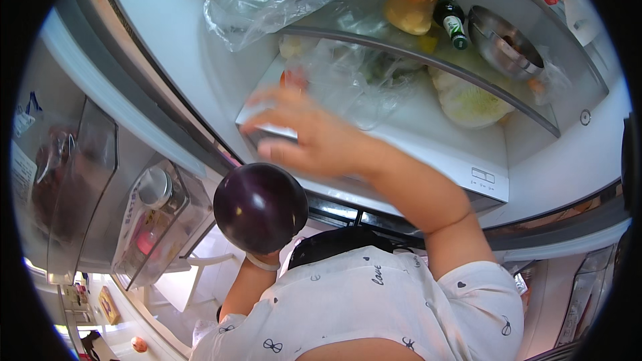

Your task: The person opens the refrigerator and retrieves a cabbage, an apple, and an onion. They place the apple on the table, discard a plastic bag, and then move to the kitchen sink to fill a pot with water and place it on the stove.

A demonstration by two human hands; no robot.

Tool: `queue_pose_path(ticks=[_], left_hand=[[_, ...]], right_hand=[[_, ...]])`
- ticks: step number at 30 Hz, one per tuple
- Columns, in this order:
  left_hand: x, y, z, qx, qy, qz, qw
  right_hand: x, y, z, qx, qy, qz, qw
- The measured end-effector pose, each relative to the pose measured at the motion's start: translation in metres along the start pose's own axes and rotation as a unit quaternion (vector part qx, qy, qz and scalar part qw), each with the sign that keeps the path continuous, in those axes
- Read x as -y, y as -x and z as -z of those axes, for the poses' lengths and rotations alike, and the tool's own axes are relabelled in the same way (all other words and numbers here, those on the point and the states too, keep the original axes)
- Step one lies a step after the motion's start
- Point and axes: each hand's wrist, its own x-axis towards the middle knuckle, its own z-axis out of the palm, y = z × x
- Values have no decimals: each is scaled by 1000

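A round, glossy dark purple eggplant [261, 208] rests in my left hand [274, 252], which is mostly hidden beneath it; a pale bangle circles that wrist. My right hand [313, 135], blurred, reaches across to the left inside the open refrigerator with its fingers apart and nothing in them. It is above the eggplant in the picture, near the front edge of the lower shelf [416, 140]. Behind it lie clear plastic bags [351, 80] of produce. A crumpled clear bag [273, 15] with something dark and round hangs over the upper shelf's left edge.
The upper glass shelf [426, 57] holds a jar of pickled food [412, 0], a green bottle [451, 20] and a steel bowl [504, 42]. Below sits a Chinese cabbage [469, 98]. At left, the open door's bins [165, 220] contain jars and packages. A white chair [180, 281] stands beyond.
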Motion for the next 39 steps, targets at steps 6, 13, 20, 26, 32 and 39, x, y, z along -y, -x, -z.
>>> queue_pose_path(ticks=[6, 13, 20, 26, 32, 39], left_hand=[[8, 33, 49, -34, 40, 2, 999], [16, 64, 57, -39, -13, 3, 999], [16, 82, 73, -133, -70, 47, 988], [11, 75, 69, -84, 4, 32, 996], [17, 57, 57, -55, 109, 86, 989], [20, 55, 58, 2, 105, 164, 981]], right_hand=[[-90, -101, 49, 48, 361, -71, 929], [-146, -167, 52, 209, 406, -236, 858], [-185, -172, 76, 175, 385, -244, 872], [-92, -143, 78, 83, 304, -270, 910], [7, 44, 69, 150, -2, -53, 987], [18, 253, -12, 205, -100, -441, 868]])
